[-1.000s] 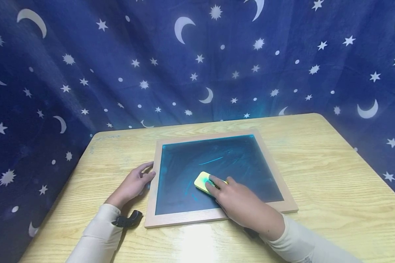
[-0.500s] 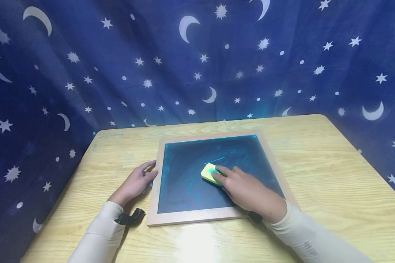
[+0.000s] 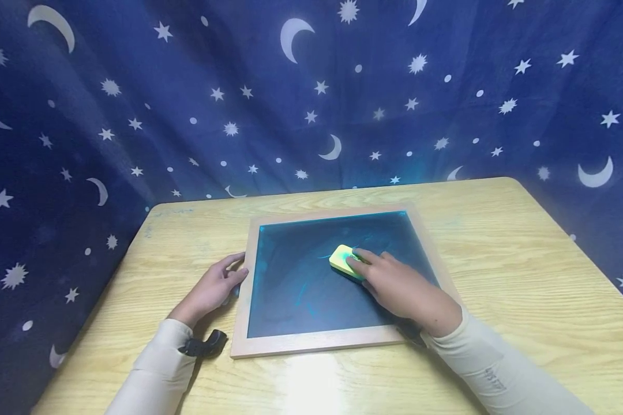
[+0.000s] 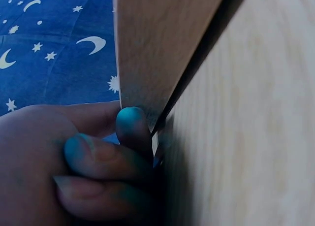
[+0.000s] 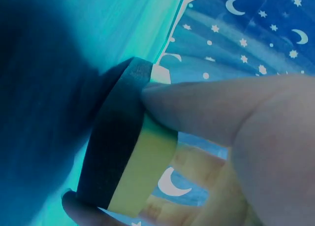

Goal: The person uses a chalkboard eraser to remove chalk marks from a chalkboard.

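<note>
— What is seen behind the wooden table [image 3: 524, 253]?
— A dark blue cloth [image 3: 187, 86] printed with white moons and stars is hung behind the table and draped past both its sides.

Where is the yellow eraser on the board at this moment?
In the head view the eraser lies on the dark board, above its middle, gripped by the right hand.
</note>
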Available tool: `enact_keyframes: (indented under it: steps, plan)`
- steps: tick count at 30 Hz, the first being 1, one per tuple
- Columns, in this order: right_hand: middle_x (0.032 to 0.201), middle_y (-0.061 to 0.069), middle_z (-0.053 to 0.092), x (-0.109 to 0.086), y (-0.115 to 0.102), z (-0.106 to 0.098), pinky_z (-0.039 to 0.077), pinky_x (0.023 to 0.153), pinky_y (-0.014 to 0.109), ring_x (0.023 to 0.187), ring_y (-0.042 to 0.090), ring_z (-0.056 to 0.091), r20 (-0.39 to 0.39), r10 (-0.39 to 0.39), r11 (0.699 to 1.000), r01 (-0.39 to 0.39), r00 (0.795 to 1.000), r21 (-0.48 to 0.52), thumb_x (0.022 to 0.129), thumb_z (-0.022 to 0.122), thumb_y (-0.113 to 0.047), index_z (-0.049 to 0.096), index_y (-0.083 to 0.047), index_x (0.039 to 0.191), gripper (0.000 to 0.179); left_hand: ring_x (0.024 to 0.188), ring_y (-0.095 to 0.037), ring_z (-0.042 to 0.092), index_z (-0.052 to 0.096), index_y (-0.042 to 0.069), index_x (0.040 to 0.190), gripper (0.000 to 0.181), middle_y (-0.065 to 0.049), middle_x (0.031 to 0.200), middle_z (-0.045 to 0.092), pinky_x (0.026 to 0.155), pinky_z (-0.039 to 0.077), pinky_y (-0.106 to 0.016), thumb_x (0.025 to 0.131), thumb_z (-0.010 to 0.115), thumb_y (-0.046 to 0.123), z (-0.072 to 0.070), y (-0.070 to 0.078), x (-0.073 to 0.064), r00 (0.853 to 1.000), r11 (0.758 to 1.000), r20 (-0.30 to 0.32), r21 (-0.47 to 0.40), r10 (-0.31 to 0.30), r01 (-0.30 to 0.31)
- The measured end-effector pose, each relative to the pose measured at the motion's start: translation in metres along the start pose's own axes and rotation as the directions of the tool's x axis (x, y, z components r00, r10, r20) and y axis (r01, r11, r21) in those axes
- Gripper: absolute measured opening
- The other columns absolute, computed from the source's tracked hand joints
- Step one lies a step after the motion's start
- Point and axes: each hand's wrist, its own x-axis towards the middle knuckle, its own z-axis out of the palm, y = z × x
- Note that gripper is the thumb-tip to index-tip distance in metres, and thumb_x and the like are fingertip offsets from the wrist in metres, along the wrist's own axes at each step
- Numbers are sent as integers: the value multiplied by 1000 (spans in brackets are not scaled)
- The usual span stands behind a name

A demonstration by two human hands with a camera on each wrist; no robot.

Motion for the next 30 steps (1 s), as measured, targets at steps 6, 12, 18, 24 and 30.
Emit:
enact_keyframes:
  steps: [6, 12, 18, 24, 30]
  plan:
    - [144, 22, 53, 1, 4, -3, 48, 97, 62, 114, 56, 58, -16, 9, 1000, -9, 1000, 9, 97, 58, 0, 55, -9, 143, 46, 40, -10, 34, 30, 14, 157, 60, -1, 65, 59, 40, 34, -26, 106, 50, 38, -2, -1, -1, 1000, 1000, 1, -4, -5, 5]
    - [142, 23, 54, 1, 11, -2, 52, 92, 58, 110, 51, 61, -43, 26, 1000, -26, 999, -13, 96, 59, 0, 56, -8, 142, 46, 40, -10, 33, 29, 14, 157, 60, -3, 67, 59, 41, 34, -25, 106, 50, 37, -2, -1, 0, 1000, 1000, 5, -18, -6, 6]
    - [142, 24, 54, 4, 19, -1, 54, 89, 55, 104, 48, 62, -63, 59, 997, -61, 996, -39, 95, 57, 4, 57, -6, 141, 46, 41, -10, 32, 29, 14, 157, 58, -2, 68, 60, 41, 33, -24, 106, 49, 35, -1, 0, 1, 1000, 1000, 3, -10, -4, 4]
    - [141, 25, 55, 5, 23, -2, 51, 94, 57, 101, 49, 62, -66, 61, 997, -64, 996, -42, 93, 53, 8, 57, -5, 139, 48, 41, -11, 34, 29, 13, 157, 59, -5, 76, 67, 43, 35, -25, 106, 49, 35, -1, 0, 0, 1000, 1000, 1, -2, -10, 10]
    - [140, 26, 56, 4, 22, -3, 50, 95, 58, 102, 50, 62, -68, 60, 997, -63, 996, -50, 92, 53, 9, 56, -3, 137, 47, 41, -10, 34, 29, 12, 157, 59, -6, 76, 68, 42, 35, -24, 106, 49, 34, -1, -1, 0, 1000, 1000, 3, -3, -10, 10]
